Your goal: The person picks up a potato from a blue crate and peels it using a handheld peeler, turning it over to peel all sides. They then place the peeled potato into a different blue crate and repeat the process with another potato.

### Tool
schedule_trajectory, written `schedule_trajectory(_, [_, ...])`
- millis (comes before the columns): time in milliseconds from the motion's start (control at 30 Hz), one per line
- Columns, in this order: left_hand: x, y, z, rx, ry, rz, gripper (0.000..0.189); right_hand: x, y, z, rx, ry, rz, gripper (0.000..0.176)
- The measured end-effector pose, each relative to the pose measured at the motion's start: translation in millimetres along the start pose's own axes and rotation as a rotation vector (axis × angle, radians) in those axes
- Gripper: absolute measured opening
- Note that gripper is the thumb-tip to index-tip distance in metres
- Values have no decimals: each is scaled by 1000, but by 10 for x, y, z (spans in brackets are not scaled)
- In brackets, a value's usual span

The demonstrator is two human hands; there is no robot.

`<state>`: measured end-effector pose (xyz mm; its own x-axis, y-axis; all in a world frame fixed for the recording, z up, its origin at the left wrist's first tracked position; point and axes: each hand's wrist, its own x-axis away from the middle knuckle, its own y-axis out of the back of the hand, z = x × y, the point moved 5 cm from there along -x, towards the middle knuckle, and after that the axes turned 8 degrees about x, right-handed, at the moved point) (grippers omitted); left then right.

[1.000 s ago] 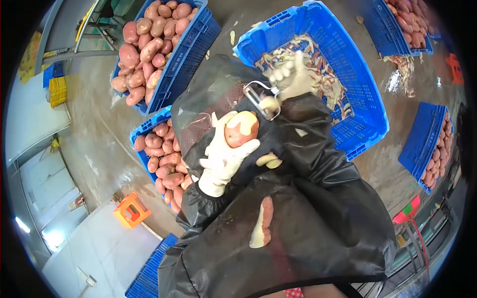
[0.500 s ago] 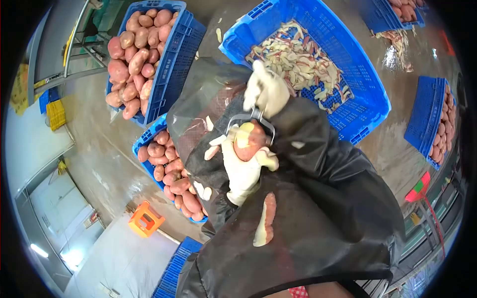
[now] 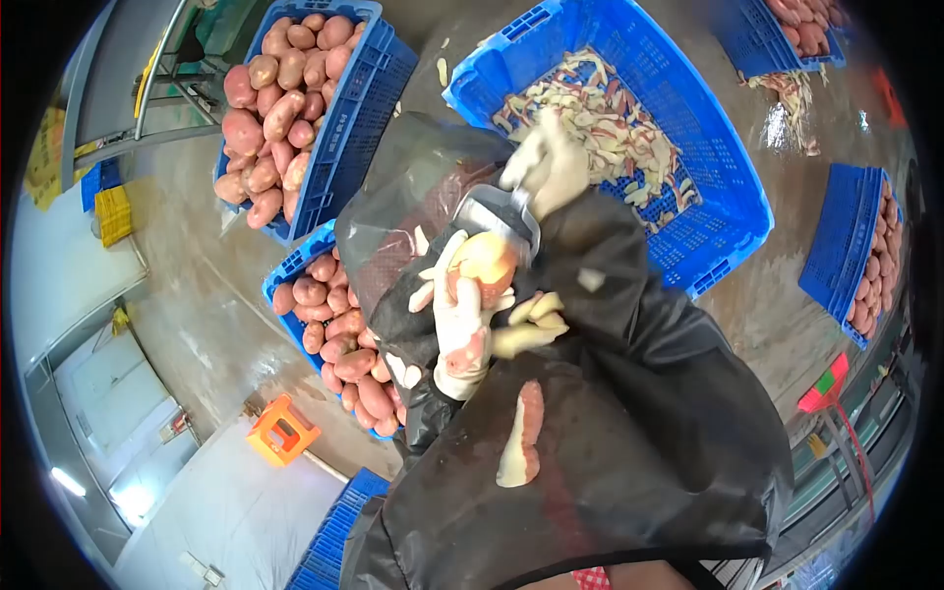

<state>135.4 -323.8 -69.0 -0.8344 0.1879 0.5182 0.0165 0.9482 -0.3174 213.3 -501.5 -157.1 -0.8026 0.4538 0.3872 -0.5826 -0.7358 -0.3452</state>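
In a white glove, my left hand [image 3: 460,339] is wrapped round a partly peeled potato [image 3: 487,261], its yellow flesh showing on the upper side. My right hand [image 3: 556,167], also gloved and a little blurred, grips the handle of a wide metal-framed peeler [image 3: 534,236]. The peeler's frame lies against or just over the potato's far side; exact contact is blurred. Pale peel strips [image 3: 531,323] hang or fall beside my left hand, above the dark apron [image 3: 629,433]. One long red-skinned peel [image 3: 521,433] lies on the apron.
Ahead stands a blue crate [image 3: 723,157] with peelings [image 3: 610,118] inside. Potatoes fill a tall blue crate [image 3: 379,108] and a lower one [image 3: 285,265] at left. More potato crates [image 3: 836,236] stand right. An orange stool [image 3: 282,430] is at lower left.
The peeler has tilted and swung slightly right with my right hand. My left hand has turned the potato, which shows more bare flesh. New peel strips appear beside it.
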Motion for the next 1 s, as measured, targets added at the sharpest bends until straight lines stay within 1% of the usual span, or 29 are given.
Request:
schedule_trajectory(33, [-8, 18, 4, -34, 68, -47, 48, -108, 14, 90, -426, -189, -18, 43])
schedule_trajectory(67, [14, -15, -5, 79, 34, 26, 50, -85, 9, 164, -665, -400, -13, 43])
schedule_trajectory(100, [-1, 31, 62, 85, 27, 27, 50, 126, -122, 287, -680, -199, 194, 45])
schedule_trajectory(133, [-16, 158, 220, 210, 91, -60, 46, 300, -233, 278, -482, -185, 257, 44])
schedule_trajectory(167, [-9, 248, 322, 330, 158, -147, 46, 403, -311, 252, -288, -170, 314, 43])
schedule_trajectory(200, [37, 283, 301, 323, 163, -153, 46, 88, -162, 259, 415, 212, 16, 39])
schedule_trajectory(233, [48, 303, 294, 376, 211, -178, 46, -44, -40, 62, -349, -33, 163, 32])
schedule_trajectory(267, [17, 291, 283, 432, 254, -197, 46, 27, -121, 183, -350, -24, 175, 32])
schedule_trajectory(300, [-48, 244, 278, 495, 297, -210, 47, 211, -282, 282, -395, -52, 294, 35])
schedule_trajectory(333, [-83, 213, 265, 566, 300, -306, 47, 424, -415, 337, -433, -91, 413, 39])
schedule_trajectory(367, [-94, 267, 288, 568, 303, -314, 47, 582, -496, 331, -483, -142, 518, 45])
schedule_trajectory(433, [-107, 321, 311, 512, 380, -34, 50, 168, -349, 60, -659, -323, 261, 43])
schedule_trajectory(467, [-124, 249, 218, 490, 339, -7, 49, 11, -250, 74, -616, -307, 122, 47])
schedule_trajectory(500, [-148, 193, 188, 492, 328, -4, 49, -30, -187, 74, -691, -370, 199, 48])
schedule_trajectory(567, [-126, 258, 244, 648, 335, -381, 44, 395, -470, 349, -723, -358, 370, 47])
schedule_trajectory(600, [-126, 256, 221, 596, 316, -169, 40, 397, -481, 294, -557, -244, 448, 46])
schedule_trajectory(633, [-98, 269, 214, 595, 317, -177, 40, 188, -384, 124, -523, -288, 333, 46])
schedule_trajectory(667, [-102, 265, 194, 531, 315, -179, 41, -48, -283, -2, -555, -335, 227, 46])
schedule_trajectory(700, [-112, 228, 158, 469, 314, -180, 41, -160, -223, 7, -583, -379, 120, 47])
schedule_trajectory(733, [-78, 236, 187, 607, 383, -468, 42, -126, -204, 80, -678, -343, 261, 46])
schedule_trajectory(767, [-116, 257, 221, 610, 383, -467, 42, 94, -336, 238, -828, -353, 411, 46])
schedule_trajectory(833, [-107, 72, 198, 1009, 384, 162, 41, 358, -522, 269, -581, -388, 425, 46])
schedule_trajectory(867, [-125, 154, 207, 506, 348, -108, 44, 134, -443, 4, -737, -466, 399, 45])
schedule_trajectory(900, [-108, 163, 204, 505, 346, -105, 44, -46, -341, 7, -536, -349, 218, 46])
schedule_trajectory(967, [-108, 82, 169, 610, 344, 114, 48, 43, -348, 191, -812, -318, 443, 48])
schedule_trajectory(1000, [-93, 149, 233, 495, 229, 5, 53, 321, -505, 348, -1033, -427, 649, 49])
